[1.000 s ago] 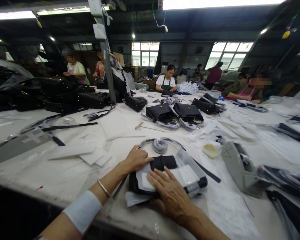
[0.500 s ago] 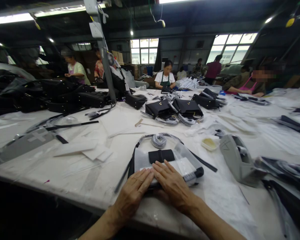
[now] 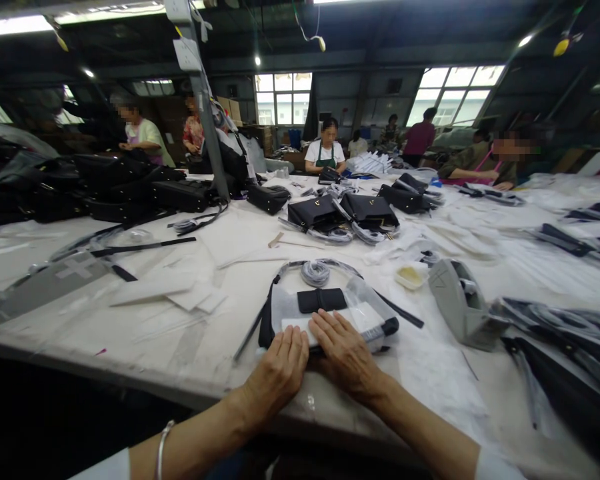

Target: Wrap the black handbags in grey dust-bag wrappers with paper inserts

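A black handbag (image 3: 266, 323), partly covered with thin white wrapping, lies on the table in front of me. Its black closure tab (image 3: 321, 300) shows on top, and a plastic-wrapped coil of strap (image 3: 315, 273) rests just beyond it. Along the bag's near edge my left hand (image 3: 281, 363) lies with fingers stretched and close together, its thumb hidden. My right hand (image 3: 343, 352) is flat on the white wrapping to the right of it, fingers extended. Neither hand visibly grips anything; the undersides of both are out of sight.
A grey tape dispenser (image 3: 463, 303) stands to the right, near a small dish (image 3: 410, 277) of yellowish stuff. White sheets (image 3: 180, 293) and another grey dispenser (image 3: 55, 287) lie left. Black bags (image 3: 313, 213) sit farther back by a metal post (image 3: 210, 127). Co-workers sit across the table.
My left hand has drawn back slightly toward me along the bag's near edge, apart from the right fingertips. The right hand stays on the wrapping. The camera view has shifted a little.
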`<state>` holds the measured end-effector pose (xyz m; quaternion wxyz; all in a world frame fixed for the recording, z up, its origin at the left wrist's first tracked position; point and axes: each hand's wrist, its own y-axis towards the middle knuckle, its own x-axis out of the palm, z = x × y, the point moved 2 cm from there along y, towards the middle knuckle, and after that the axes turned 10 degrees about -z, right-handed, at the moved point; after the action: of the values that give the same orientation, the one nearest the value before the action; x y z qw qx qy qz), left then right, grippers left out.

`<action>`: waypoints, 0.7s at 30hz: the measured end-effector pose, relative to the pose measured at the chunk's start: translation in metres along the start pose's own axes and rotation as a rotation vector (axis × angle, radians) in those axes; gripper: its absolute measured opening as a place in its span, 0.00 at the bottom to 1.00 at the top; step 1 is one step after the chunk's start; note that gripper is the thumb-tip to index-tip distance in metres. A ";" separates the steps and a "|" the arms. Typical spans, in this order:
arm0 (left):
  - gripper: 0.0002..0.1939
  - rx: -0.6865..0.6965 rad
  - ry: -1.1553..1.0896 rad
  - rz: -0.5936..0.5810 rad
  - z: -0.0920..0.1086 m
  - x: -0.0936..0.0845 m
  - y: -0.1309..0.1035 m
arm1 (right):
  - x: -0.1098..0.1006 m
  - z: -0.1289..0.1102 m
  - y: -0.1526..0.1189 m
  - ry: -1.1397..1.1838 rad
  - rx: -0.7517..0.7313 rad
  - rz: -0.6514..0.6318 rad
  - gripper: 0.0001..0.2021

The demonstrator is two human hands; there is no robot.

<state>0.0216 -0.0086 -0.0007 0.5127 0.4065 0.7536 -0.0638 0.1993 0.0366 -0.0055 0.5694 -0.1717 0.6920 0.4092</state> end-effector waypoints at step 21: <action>0.30 -0.022 -0.234 0.131 -0.057 -0.001 0.022 | -0.020 0.004 0.047 -0.136 0.018 -0.082 0.19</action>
<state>-0.0047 0.0344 0.0335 0.6047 0.4388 0.6611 -0.0691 0.1744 0.0633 0.0309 0.6329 -0.1667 0.6479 0.3898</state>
